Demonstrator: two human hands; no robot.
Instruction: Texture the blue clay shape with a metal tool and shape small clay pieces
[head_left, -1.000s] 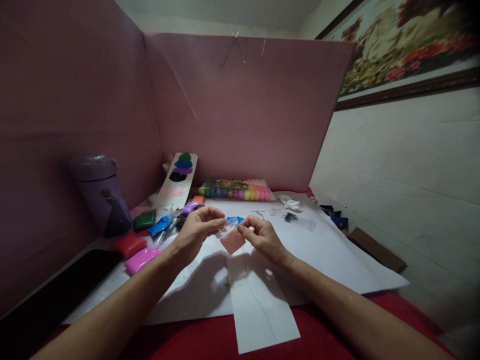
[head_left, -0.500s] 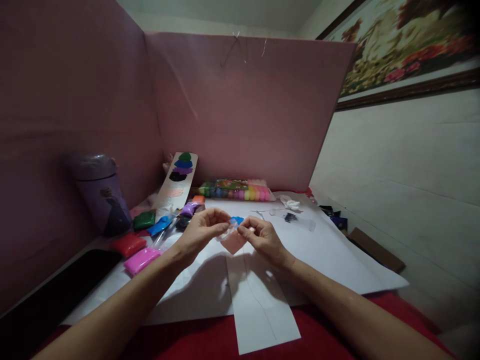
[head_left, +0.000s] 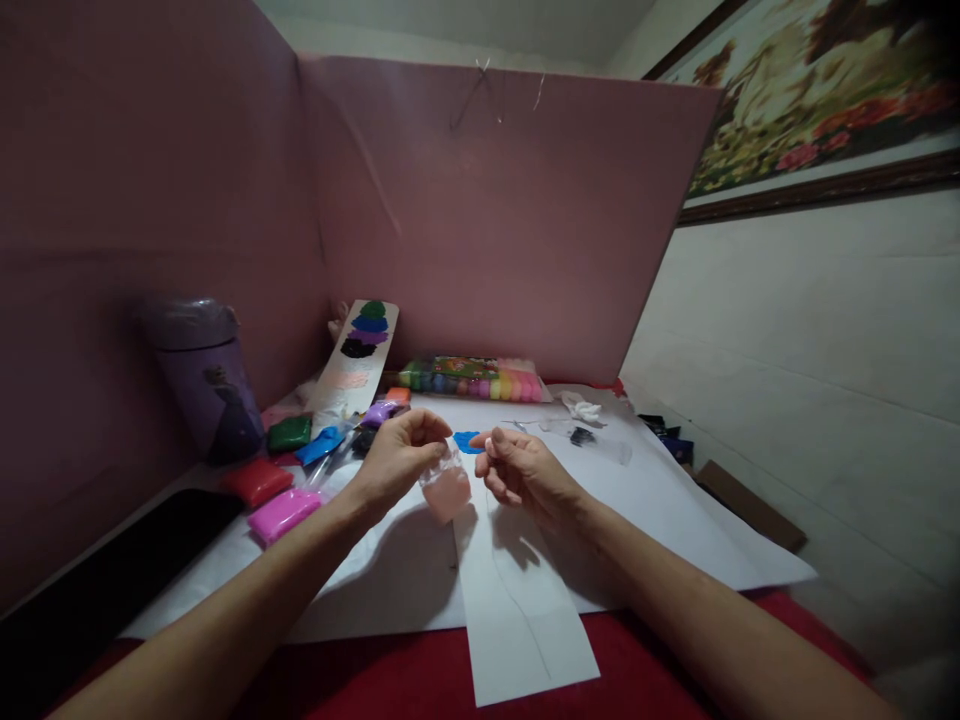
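My left hand [head_left: 401,455] pinches the crumpled top of a small clear packet of peach modelling clay [head_left: 446,495], which hangs over the paper strip. My right hand [head_left: 525,470] is apart from the packet, its thumb and forefinger pressed together on a small pale-pink piece that looks like clay [head_left: 489,446]. Below both hands lies a white paper strip [head_left: 517,620] with a thin drawn line running down it. A patch of blue clay [head_left: 466,441] shows at its far end, partly behind my right fingers.
Clay packets in red [head_left: 257,484], pink [head_left: 283,515] and green [head_left: 289,434] lie at left, near a purple tumbler [head_left: 206,390]. Behind stand a card with coloured patches [head_left: 356,365] and a bag of many-coloured clay [head_left: 472,382]. A crumpled white tissue [head_left: 581,406] lies right.
My hands have drawn apart. The peach packet has moved slightly left and down with my left hand, while my right hand has let go of it and come away with a small piece.
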